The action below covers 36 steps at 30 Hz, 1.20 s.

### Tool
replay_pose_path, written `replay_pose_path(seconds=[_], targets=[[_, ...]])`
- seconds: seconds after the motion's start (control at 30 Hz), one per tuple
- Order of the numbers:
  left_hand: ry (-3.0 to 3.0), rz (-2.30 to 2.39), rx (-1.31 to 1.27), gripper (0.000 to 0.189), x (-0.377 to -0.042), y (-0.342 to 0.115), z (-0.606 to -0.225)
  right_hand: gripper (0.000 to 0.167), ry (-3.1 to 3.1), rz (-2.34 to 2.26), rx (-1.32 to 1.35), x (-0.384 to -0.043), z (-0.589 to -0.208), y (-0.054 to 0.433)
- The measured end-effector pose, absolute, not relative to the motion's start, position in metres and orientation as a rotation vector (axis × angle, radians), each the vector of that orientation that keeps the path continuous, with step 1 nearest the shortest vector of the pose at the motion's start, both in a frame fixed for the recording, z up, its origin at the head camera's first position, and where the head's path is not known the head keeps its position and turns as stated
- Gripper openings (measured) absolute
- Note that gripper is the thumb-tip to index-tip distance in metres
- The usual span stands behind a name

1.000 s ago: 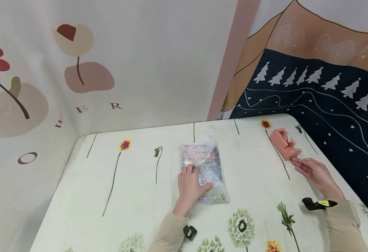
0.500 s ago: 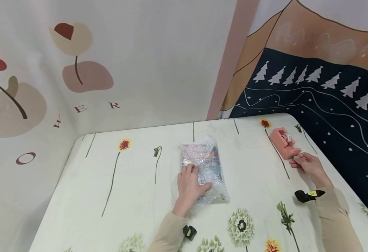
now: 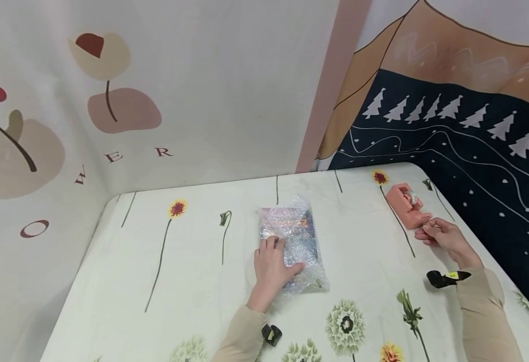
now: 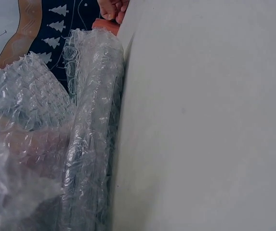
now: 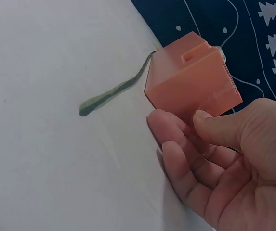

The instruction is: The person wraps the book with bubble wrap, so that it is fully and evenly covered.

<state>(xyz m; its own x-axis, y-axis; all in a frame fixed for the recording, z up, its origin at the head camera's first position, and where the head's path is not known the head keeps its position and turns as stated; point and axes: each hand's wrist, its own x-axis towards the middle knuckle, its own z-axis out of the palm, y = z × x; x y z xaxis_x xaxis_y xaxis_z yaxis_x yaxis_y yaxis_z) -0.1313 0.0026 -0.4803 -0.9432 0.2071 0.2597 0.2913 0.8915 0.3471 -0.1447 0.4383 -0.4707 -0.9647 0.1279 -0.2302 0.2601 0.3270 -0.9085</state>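
Observation:
A flat package with colourful print lies mid-table, loosely wrapped in clear bubble wrap. On its left lower part rests my left hand, fingers and thumb spread. At the right side stands a coral tape dispenser with a roll of clear tape. My right hand is at its near, cutter end. In the right wrist view, thumb and forefinger close together against the front of the dispenser, seemingly pinching the tape end; the clear tape there is hardly visible. The other fingers curl loosely.
A white cloth with printed flowers covers the table. Behind it hangs a pale printed curtain. A dark cloth with white trees borders the right edge, close to my right hand.
My right hand has shifted slightly left, and its thumb and forefinger have come together at the dispenser's front. The left hand and the package have stayed put.

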Motion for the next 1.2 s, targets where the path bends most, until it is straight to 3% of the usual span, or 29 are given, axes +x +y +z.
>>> replay_pose_path(seconds=[0.4,0.7,0.87,1.2], targets=[[-2.855,-0.569,-0.376,0.070,-0.130,0.003,-0.479,0.009,2.300,-1.941,0.245,-0.132,-0.484,0.451],[-2.847,-0.569,-0.374,0.070,-0.131,0.003,-0.479,0.012,2.570,-1.961,0.076,-0.125,-0.477,0.426],[-2.851,-0.572,-0.371,0.069,-0.131,0.003,-0.478,0.014,2.666,-1.922,0.037,-0.136,-0.467,0.417],[-2.862,-0.562,-0.369,0.070,-0.131,0.003,-0.477,0.034,2.752,-1.887,0.131,-0.174,-0.499,0.436]])
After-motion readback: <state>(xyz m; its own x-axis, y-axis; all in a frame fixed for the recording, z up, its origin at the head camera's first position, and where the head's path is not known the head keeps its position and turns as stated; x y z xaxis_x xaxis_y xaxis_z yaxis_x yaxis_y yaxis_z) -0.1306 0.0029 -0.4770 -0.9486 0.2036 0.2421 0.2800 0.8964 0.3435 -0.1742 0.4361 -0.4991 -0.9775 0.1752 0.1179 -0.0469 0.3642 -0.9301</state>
